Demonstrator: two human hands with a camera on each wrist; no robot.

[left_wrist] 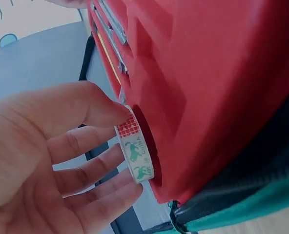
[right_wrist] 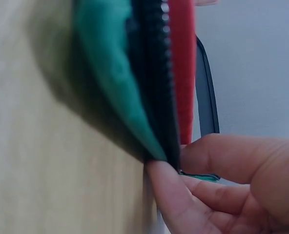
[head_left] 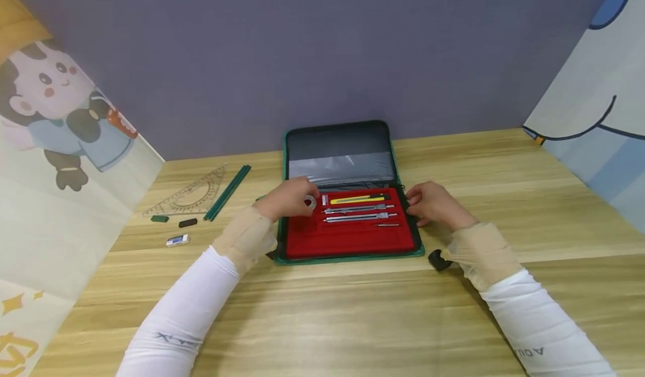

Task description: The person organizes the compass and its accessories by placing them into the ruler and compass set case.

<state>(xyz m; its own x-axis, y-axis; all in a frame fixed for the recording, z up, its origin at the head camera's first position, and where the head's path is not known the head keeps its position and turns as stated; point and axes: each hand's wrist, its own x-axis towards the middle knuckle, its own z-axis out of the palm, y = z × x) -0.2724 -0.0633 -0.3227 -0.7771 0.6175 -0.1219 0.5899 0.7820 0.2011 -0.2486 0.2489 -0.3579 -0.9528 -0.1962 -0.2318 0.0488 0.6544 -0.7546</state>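
Just then we pinched the tape roll (left_wrist: 136,152) in our left hand (head_left: 288,199) against its round recess in the red tray (head_left: 347,237), while our right hand (head_left: 435,204) gripped the case edge (right_wrist: 134,97). Seating it likely needed a level press.

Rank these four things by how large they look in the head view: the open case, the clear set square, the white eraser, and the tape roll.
1. The open case, clearly the largest.
2. The clear set square.
3. The white eraser and the tape roll in the left hand look alike; I cannot rank them.
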